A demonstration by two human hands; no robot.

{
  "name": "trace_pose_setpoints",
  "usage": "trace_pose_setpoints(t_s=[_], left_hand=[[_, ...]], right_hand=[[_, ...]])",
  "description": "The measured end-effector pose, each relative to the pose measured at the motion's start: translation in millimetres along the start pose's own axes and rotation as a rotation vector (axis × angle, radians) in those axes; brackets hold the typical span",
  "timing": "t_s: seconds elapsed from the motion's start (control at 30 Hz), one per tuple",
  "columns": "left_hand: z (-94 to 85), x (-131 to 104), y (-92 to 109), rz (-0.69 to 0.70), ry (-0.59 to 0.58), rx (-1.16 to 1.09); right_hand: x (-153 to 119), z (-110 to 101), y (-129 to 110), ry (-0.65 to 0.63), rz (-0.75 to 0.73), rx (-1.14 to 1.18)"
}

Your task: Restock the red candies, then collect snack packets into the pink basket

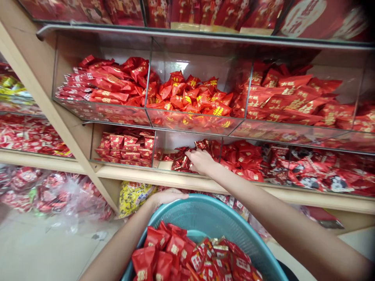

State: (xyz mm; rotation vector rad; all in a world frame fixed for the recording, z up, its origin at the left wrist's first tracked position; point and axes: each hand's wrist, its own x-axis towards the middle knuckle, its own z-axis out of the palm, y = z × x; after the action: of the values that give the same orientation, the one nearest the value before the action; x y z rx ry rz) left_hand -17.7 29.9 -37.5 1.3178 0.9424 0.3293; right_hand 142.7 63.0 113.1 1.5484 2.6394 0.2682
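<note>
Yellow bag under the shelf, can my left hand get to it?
Likely yes: the yellow bag looks close to the left hand, with nothing between, but that hand holds the teal basket's rim.

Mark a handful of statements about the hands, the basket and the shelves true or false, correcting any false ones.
1. The left hand is at the rim of the blue-green basket. True.
2. The right hand is in the upper row of clear-fronted compartments. False: it is in the lower row, at dark red packets.
3. A yellow bag sits below the lower row. True.
4. The basket is empty. False: it holds red packets.
5. Both forearms are covered by long sleeves. False: the forearms are bare.
</note>
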Motion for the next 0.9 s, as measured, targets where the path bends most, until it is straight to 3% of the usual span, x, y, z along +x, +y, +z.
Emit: trace_pose_setpoints(t_s=[0.2, 0.37, 0.43, 0.5, 0.6, 0.67, 0.73, 0.8, 0.9], left_hand=[[3.8, 1, 4, -0.002, 0.001, -0.001], [6.4, -1, 7, 0.009, 0.002, -0.01], [7.1, -2, 7, 0.014, 0.002, -0.017], [6.9, -2, 6, 0.016, 0.002, -0.028], [5.5, 0, 2, 0.019, 0.01, -0.038], [5.2, 1, 2, 0.018, 0.016, -0.031], [6.4, 2, 4, 0.011, 0.012, -0.019], [8.9, 2, 7, 0.004, 0.005, -0.011], [12.9, 1, 13, -0.002, -0.002, -0.004]], right_hand=[[4, -1, -2, 0.02, -0.013, -0.008], [-19, -24, 8, 0.147, -0.037, 0.039], [-41, -30, 11, 0.262, -0.062, 0.199], [-69, -25, 11, 0.33, -0.094, 0.512], [-111, 9, 5, 0.139, -0.129, 1.016], [-134, 45, -2, -0.048, -0.066, 1.115], [-148, 80, -8, -0.133, -0.001, 1.066], [-156, 107, -12, -0.166, -0.028, 0.945], [-158, 126, -15, -0.168, -0.117, 0.697]])
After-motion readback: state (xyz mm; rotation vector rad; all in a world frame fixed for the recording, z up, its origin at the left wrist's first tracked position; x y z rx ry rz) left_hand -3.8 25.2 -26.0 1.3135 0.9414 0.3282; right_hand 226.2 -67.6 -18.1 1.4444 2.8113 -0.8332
